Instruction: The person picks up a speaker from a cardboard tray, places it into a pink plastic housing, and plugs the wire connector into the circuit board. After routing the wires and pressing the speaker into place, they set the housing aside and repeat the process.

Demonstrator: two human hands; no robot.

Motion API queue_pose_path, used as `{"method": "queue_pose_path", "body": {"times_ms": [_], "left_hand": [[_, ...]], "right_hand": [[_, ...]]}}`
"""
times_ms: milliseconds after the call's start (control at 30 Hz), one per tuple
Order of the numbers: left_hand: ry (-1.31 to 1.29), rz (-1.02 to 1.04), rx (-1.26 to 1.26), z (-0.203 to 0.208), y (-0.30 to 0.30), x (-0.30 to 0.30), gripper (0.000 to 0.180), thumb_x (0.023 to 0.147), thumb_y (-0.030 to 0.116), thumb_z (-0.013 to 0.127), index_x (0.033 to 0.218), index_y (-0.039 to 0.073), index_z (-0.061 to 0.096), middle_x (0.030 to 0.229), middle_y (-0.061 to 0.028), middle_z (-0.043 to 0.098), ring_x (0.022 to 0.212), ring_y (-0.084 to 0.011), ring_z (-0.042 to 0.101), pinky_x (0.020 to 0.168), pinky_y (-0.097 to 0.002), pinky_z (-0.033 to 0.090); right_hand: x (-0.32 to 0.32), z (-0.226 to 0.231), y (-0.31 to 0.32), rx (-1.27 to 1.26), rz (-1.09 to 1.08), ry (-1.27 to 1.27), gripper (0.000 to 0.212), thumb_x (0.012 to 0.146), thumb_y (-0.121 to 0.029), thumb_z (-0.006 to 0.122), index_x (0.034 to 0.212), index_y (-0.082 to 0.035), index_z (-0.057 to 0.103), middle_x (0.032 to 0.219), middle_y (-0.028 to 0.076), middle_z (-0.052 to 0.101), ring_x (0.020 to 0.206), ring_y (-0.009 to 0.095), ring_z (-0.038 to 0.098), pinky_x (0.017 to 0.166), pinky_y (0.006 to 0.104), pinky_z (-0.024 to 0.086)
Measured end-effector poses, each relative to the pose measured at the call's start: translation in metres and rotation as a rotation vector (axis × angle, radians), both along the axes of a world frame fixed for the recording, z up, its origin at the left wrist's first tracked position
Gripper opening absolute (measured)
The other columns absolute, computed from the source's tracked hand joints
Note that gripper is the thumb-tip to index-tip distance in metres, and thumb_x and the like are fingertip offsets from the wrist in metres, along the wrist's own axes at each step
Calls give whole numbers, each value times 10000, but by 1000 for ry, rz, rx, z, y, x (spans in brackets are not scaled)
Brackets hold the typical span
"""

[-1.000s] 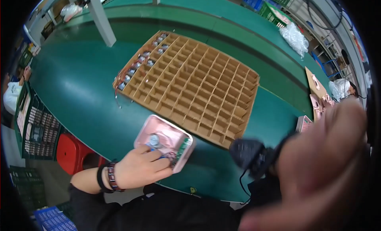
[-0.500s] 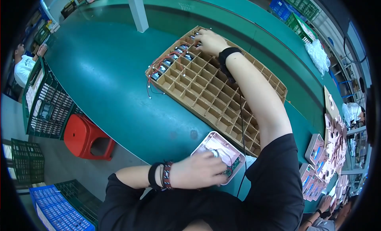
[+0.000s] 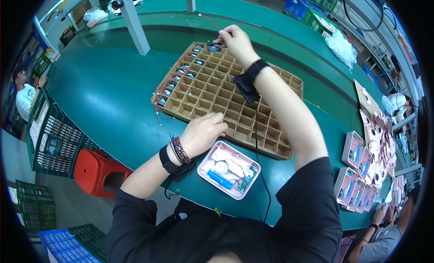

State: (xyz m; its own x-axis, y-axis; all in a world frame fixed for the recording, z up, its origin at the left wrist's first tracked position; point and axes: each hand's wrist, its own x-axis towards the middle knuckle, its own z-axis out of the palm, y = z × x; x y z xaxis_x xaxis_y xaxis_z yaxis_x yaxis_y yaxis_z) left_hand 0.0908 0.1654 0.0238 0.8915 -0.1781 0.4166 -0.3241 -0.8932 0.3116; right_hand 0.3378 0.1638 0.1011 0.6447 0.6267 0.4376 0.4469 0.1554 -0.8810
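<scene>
A brown cardboard divider tray (image 3: 235, 114) with many square cells lies on the green table. Small round silver-and-black speakers (image 3: 167, 85) with red wires sit in cells along its left side. Over the tray's far edge, my right hand (image 3: 235, 39) is closed in a pinch on a speaker (image 3: 214, 49) with a red wire. My left hand (image 3: 204, 133) has its fingers bent round the near edge of the tray. Close below it lies an open pink plastic case (image 3: 211, 151), holding a blue cylindrical battery (image 3: 220, 179), a round part and a green circuit board (image 3: 242, 185).
More pink cases (image 3: 347, 187) stand at the right beside pink panels (image 3: 377, 141). A black cable (image 3: 257, 145) runs down past the case. A grey post (image 3: 133, 28) rises at the back left. A red stool (image 3: 97, 172) and crates stand left; other people work at both sides.
My left hand has left the pink case and moved up to the tray's near edge, uncovering the battery. My right hand has lifted a speaker at the far edge. The whole view has shifted.
</scene>
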Motion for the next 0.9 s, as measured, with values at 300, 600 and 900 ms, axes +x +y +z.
{"method": "queue_pose_path", "body": {"times_ms": [300, 600, 900], "left_hand": [[272, -158, -930, 61, -57, -23, 450, 915, 199, 657, 1274, 1, 471, 1049, -95, 592, 890, -167, 599, 733, -310, 506], [685, -325, -1505, 45, -106, -59, 448, 971, 105, 587, 1349, -26, 384, 1075, -81, 574, 939, -111, 574, 811, -264, 485], [616, -298, -1332, 28, -99, -104, 359, 955, 73, 583, 1285, -13, 473, 1032, -79, 602, 902, -151, 602, 793, -294, 487]], "right_hand": [[-138, 37, -213, -171, 220, 335, 89, 986, -94, 530, 977, -7, 517, 839, 44, 601, 742, 145, 666, 653, 237, 509], [-202, -16, -264, 24, -54, -8, 172, 920, -24, 595, 1076, 0, 527, 1043, 100, 588, 989, 198, 620, 835, 299, 503], [-258, -47, -300, -274, 35, -477, 549, 663, -30, 812, 1153, -21, 565, 1160, 177, 613, 943, 295, 638, 786, 378, 526]]}}
